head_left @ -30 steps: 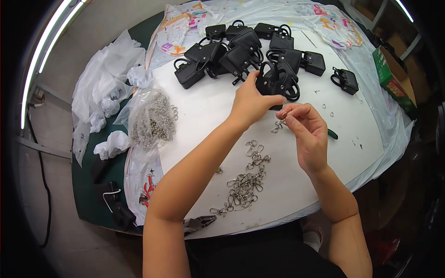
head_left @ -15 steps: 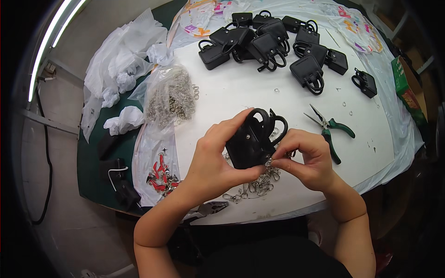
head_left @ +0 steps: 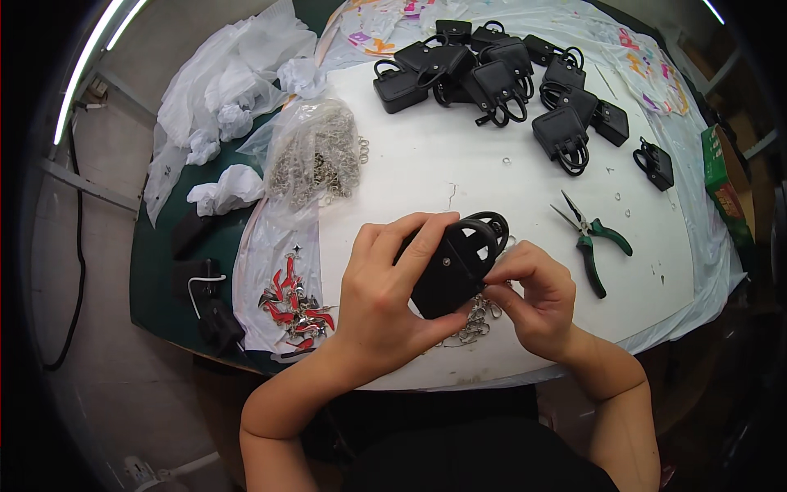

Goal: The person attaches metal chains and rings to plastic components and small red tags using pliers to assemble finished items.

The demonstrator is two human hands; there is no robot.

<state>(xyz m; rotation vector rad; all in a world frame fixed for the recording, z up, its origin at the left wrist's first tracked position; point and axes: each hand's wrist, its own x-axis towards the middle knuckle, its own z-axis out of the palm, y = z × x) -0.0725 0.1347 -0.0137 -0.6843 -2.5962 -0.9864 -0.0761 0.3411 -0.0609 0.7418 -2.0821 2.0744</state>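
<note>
A small black handbag (head_left: 449,280) with two looped handles and a metal stud is held tilted above the white board. My left hand (head_left: 379,287) wraps round it, fingers over the top and thumb along its lower edge. At the bag's right side, below the handles, my right hand (head_left: 537,299) pinches thumb against forefinger; what lies between those fingertips is too small and hidden to make out. Partly covered by the bag and my right hand, a heap of silver metal clasps (head_left: 475,328) lies on the board.
Green-handled needle-nose pliers (head_left: 593,238) lie open on the right. Several black mini handbags (head_left: 492,86) are piled at the back. To the left are a clear bag of metal rings (head_left: 316,156), red shoe-shaped charms (head_left: 287,299) and crumpled white wrapping (head_left: 225,189). A green box (head_left: 727,180) stands far right.
The handbag has turned and tipped in my left hand, which now covers more of its top. My right fingertips stay at its side. The whole view has shifted slightly.
</note>
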